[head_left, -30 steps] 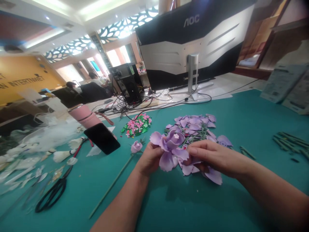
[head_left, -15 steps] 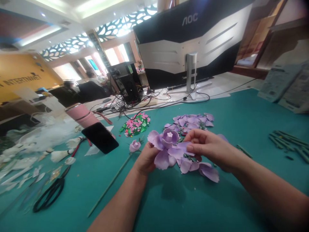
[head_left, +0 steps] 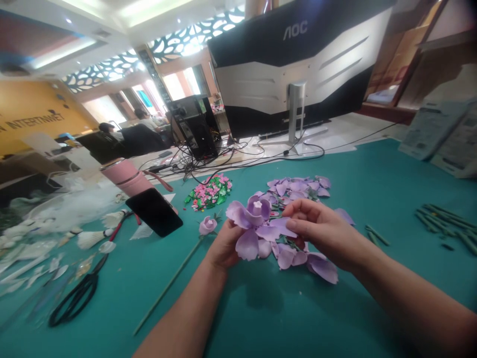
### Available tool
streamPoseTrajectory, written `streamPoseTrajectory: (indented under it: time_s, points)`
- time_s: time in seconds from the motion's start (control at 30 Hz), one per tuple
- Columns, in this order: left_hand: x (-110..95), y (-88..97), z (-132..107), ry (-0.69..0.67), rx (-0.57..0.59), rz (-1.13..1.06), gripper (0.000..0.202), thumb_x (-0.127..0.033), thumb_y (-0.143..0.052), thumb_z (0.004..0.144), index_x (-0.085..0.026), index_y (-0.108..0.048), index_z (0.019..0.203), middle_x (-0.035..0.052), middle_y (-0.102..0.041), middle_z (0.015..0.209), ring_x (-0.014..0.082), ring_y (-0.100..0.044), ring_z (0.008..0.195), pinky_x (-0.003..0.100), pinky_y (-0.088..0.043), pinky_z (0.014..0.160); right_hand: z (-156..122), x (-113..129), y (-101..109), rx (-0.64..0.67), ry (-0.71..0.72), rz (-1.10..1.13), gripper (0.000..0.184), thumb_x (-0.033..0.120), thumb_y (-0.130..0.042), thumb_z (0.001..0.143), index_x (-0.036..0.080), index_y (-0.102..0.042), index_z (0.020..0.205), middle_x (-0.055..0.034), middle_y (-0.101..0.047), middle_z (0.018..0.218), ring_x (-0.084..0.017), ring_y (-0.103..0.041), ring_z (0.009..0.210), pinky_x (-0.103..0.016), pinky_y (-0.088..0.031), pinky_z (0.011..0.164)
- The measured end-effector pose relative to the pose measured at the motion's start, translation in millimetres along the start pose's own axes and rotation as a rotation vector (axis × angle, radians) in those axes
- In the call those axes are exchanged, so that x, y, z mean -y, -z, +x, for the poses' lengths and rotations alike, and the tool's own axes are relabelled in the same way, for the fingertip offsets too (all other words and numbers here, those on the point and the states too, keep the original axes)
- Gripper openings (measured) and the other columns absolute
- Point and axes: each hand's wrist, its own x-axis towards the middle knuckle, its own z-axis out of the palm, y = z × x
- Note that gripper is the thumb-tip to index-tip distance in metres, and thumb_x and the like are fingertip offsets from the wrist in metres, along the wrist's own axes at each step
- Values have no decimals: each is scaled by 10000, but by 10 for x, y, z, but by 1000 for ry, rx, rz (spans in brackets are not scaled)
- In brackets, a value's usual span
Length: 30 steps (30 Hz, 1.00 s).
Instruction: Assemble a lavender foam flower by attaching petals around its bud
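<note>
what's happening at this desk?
A person is handling a purple flower above a green tabletop. The left hand holds the flower; the right hand pinches a petal at its side. Whether that petal is attached is unclear. Loose purple petals lie behind; a lilac bud on a green stem lies to the left.

Frame centre: left hand (head_left: 228, 244) grips a lilac artificial flower (head_left: 257, 219), right hand (head_left: 323, 231) pinches a petal (head_left: 278, 228) at its edge. Loose lilac petals (head_left: 294, 188) behind; black-handled scissors (head_left: 90, 281) lower left, AOC monitor (head_left: 294, 69) upper right.
</note>
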Motion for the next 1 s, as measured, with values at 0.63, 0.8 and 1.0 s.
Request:
streamPoseTrajectory:
  time_s: [0.63, 0.8, 1.0]
  points:
    - [24, 11, 2, -16, 89, 10, 542, -300, -882, 615, -160, -661, 1090, 90, -718, 976, 279, -695, 945, 381, -544, 861, 9, -23, -75, -28, -12, 15, 220, 317, -743, 812, 198, -574, 888, 48, -560, 618, -83, -539, 504, -217, -443, 488]
    - [16, -4, 1, -27, 119, 24, 540, -285, -876, 623, -155, -667, 1104, 92, -717, 985, 282, -687, 967, 367, -537, 862, 8, -27, -88, -51, 4, 33, 224, 310, -752, 802, 198, -569, 867, 61, -556, 599, -76, -540, 489, -205, -439, 477]
    - [-1, -31, -19, -37, 99, 26, 501, -290, -877, 629, -142, -684, 1067, 94, -715, 965, 280, -681, 964, 365, -528, 864, 13, -44, -110, -78, 24, 26, 224, 321, -750, 799, 199, -573, 862, 63, -557, 602, -80, -548, 491, -210, -446, 482]
